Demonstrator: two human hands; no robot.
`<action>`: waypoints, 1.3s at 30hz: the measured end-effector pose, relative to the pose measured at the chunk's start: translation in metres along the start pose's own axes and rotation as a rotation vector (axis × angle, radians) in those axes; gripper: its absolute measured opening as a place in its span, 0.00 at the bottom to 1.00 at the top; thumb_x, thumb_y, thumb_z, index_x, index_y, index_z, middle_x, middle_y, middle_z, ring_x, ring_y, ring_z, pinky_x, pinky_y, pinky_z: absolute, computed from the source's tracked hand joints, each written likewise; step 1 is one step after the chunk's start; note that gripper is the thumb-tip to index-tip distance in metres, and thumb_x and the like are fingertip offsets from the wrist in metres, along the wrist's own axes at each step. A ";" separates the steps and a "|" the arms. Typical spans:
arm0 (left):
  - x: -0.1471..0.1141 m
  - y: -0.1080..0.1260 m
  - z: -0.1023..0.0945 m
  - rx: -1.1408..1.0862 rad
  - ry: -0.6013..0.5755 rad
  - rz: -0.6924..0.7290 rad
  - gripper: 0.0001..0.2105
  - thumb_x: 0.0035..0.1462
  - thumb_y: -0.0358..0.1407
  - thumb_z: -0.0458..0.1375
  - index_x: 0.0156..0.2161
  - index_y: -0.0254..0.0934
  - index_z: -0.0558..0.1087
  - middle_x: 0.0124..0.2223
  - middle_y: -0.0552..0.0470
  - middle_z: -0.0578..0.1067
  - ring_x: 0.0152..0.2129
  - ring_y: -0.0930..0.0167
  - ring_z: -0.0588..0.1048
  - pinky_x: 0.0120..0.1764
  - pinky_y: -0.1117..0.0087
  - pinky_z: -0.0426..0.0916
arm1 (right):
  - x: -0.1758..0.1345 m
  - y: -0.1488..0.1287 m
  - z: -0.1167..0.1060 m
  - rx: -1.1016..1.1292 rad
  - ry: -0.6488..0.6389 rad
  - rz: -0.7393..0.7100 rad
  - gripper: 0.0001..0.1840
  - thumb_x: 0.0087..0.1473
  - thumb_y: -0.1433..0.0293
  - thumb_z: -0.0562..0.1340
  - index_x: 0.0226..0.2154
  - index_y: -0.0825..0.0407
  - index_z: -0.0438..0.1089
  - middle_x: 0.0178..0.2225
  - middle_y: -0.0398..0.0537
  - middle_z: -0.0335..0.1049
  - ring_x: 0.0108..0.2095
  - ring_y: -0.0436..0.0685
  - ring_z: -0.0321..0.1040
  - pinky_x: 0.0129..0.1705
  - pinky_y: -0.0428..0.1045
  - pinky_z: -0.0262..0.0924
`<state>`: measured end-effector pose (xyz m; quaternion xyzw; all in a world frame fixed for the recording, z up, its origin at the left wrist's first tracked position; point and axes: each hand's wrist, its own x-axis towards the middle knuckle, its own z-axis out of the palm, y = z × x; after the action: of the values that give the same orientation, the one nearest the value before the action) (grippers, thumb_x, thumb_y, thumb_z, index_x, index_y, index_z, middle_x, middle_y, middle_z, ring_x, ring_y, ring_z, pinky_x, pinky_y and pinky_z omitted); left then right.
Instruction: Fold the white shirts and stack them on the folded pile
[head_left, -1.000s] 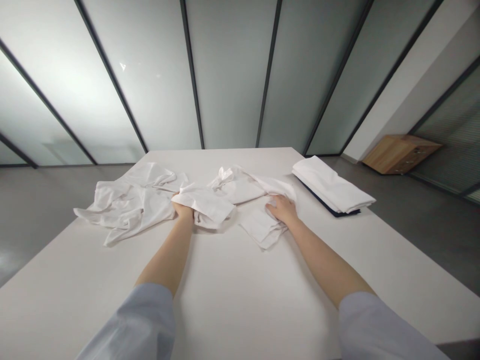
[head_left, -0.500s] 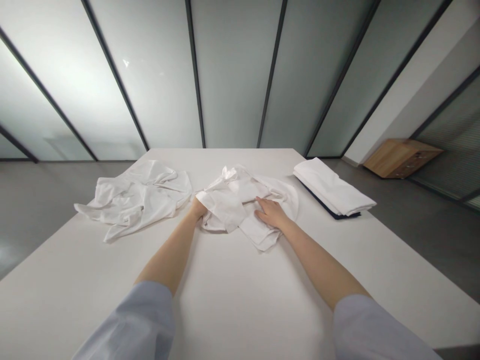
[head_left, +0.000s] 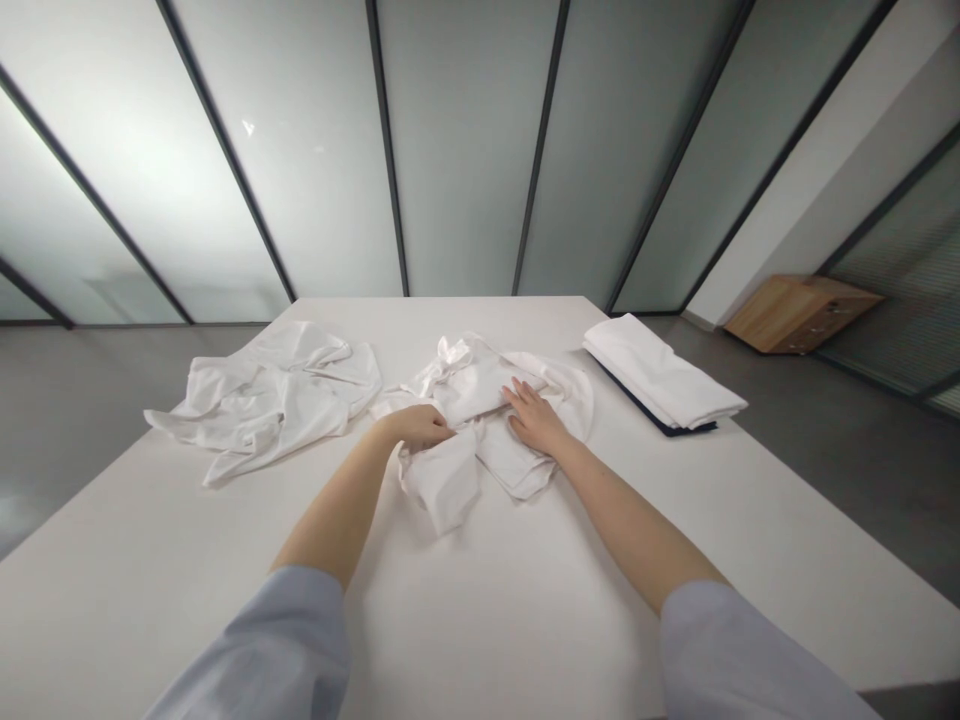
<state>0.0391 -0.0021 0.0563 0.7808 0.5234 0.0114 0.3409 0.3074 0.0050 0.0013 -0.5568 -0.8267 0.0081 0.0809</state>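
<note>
A crumpled white garment lies in the middle of the white table, its exact kind hidden by the folds. My left hand is closed on its left part, and a flap hangs from the fingers toward me. Flat on the garment's right part rests my right hand, fingers spread. To the left lies a second crumpled white garment, untouched by either hand.
On the table's right side sits a folded stack of white cloth with a dark navy layer beneath. The white table ends at frosted glass panels. A wooden cabinet stands on the floor at right.
My left hand has come out from under the cloth and drawn a flap toward me. My right hand has shifted slightly up and left, its fingers spreading more.
</note>
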 end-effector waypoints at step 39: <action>0.015 -0.021 0.008 0.294 0.262 -0.020 0.18 0.53 0.35 0.47 0.46 0.41 0.75 0.46 0.47 0.78 0.44 0.63 0.74 0.44 0.68 0.65 | -0.004 -0.033 -0.043 -0.035 -0.149 0.181 0.40 0.56 0.68 0.54 0.67 0.60 0.41 0.43 0.61 0.75 0.42 0.63 0.72 0.40 0.50 0.60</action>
<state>0.0320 0.0110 0.0335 0.8088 0.5672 0.0330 0.1520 0.2851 -0.0144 0.0467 -0.6284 -0.7767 0.0425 0.0085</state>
